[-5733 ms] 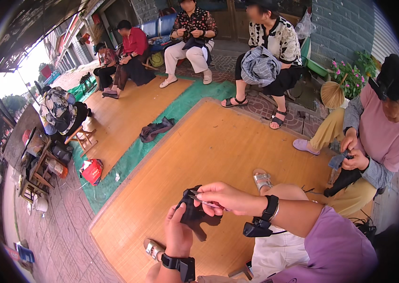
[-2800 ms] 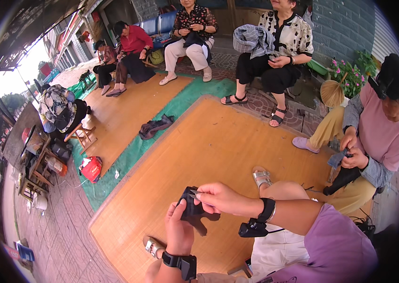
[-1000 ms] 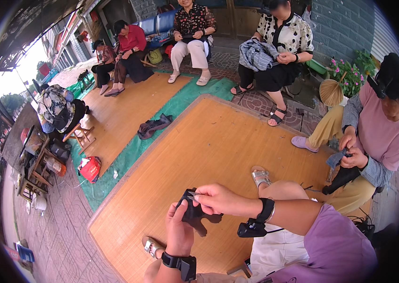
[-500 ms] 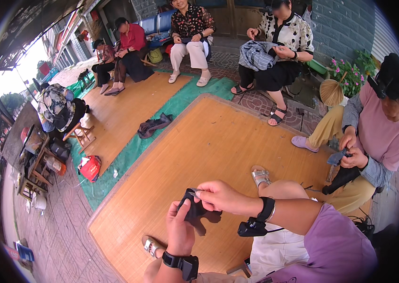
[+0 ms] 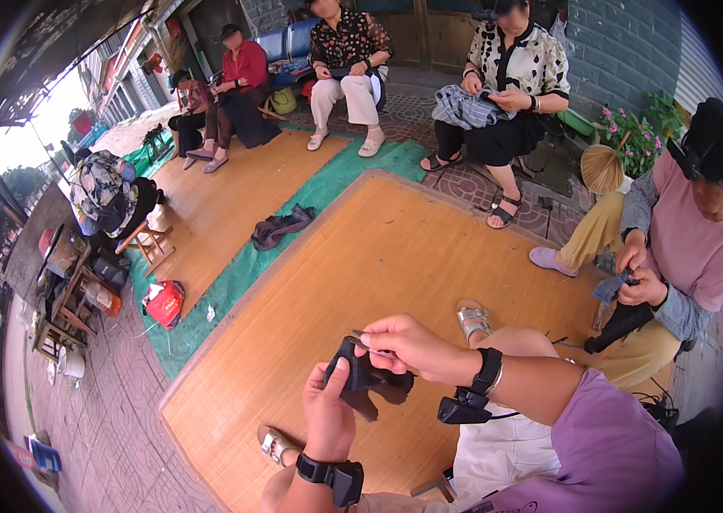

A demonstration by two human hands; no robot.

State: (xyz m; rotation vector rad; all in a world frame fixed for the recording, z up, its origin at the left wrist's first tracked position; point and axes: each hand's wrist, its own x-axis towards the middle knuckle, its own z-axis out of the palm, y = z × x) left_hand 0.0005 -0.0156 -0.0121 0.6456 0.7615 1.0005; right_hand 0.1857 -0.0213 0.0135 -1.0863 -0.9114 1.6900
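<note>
A dark piece of cloth (image 5: pixel 361 376) is pinched in my left hand (image 5: pixel 327 406), with the thumb on top and its loose lower part hanging down to the right. My right hand (image 5: pixel 413 349) is closed around a small, thin metal tool (image 5: pixel 372 345), too small to name for certain. The tool lies at the cloth's upper edge, close above my left thumb. Both hands are raised over the tan mat (image 5: pixel 293 342) in front of my lap.
To my right a seated person (image 5: pixel 695 222) handles a small blue-grey cloth. Further off, another person (image 5: pixel 511 68) holds checked fabric (image 5: pixel 461 107). A dark garment (image 5: pixel 280 227) lies on the green sheet (image 5: pixel 233 295), near a red bag (image 5: pixel 165 303). Wooden stools (image 5: pixel 148 248) stand at the left.
My right hand has shifted slightly right and turned, so the thin metal tool shows more plainly. The cloth has tilted a little; my left hand keeps its hold.
</note>
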